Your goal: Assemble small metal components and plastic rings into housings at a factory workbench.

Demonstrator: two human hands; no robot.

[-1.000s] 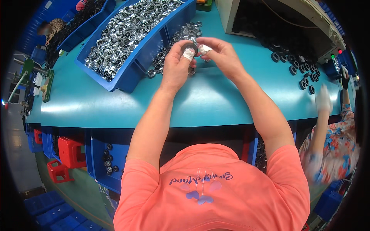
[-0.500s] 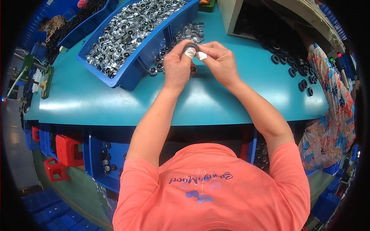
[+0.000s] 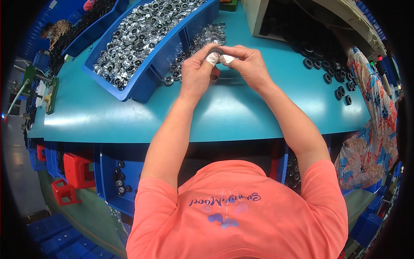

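Over the teal table (image 3: 168,121), my left hand (image 3: 194,75) and my right hand (image 3: 253,69) meet on one small black rubber ring (image 3: 214,50). Fingers of both hands wrap around it, and both thumbs, covered in white tape or finger cots, press against its near side. What sits inside the ring is mostly hidden by the thumbs. Just beyond my left hand, loose shiny silver-and-black wheel hubs (image 3: 210,34) lie in a pile on the table. Similar black rings (image 3: 327,77) are scattered to the right of my right hand.
A long blue bin (image 3: 151,80) heaped with silver hubs (image 3: 142,41) stands at the back left. A pale box-like housing (image 3: 252,21) rises at the back right, beside patterned cloth (image 3: 379,112). Below the table edge are a blue drawer (image 3: 103,172) and red stools (image 3: 77,170).
Both hands stay together on the black ring. The right thumb has shifted slightly and lies closer to the left thumb. The whole view has moved a little.
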